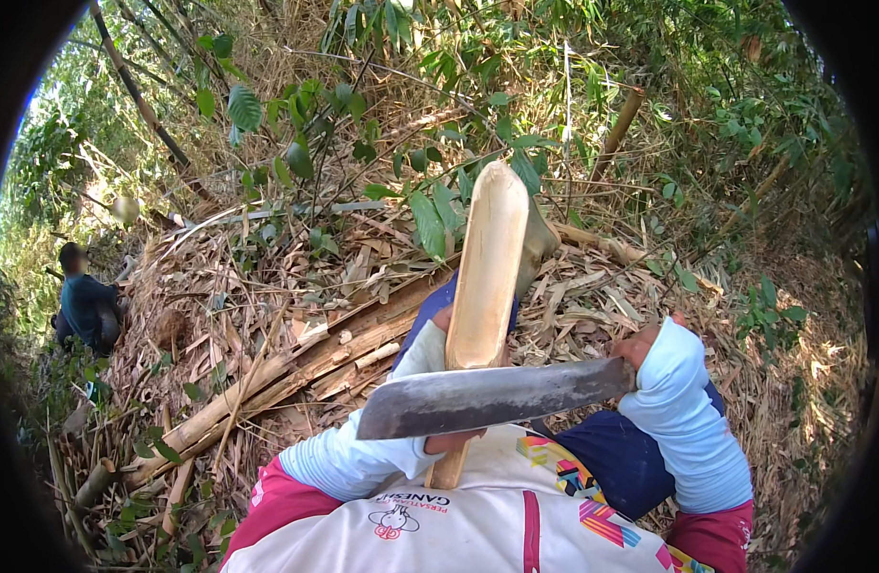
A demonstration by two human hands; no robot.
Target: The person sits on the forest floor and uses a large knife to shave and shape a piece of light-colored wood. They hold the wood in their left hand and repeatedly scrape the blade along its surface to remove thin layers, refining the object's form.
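Observation:
A long split length of bamboo (487, 277), its pale hollow side showing, stands nearly upright in front of my body. My left hand (443, 318) is closed on its left side; the bamboo and the blade partly hide the fingers. My right hand (638, 346) is wrapped round the handle end of a machete (497, 395). The broad dark blade lies level across the lower part of the bamboo and points left. Light blue sleeves cover both my forearms.
Split, weathered bamboo poles (296, 368) lie on dry leaf litter (592, 291) to the left. Leafy stems (430, 220) grow just ahead. A cut stump (619, 129) leans at the upper right. Another person (88, 304) in dark clothing is at the far left.

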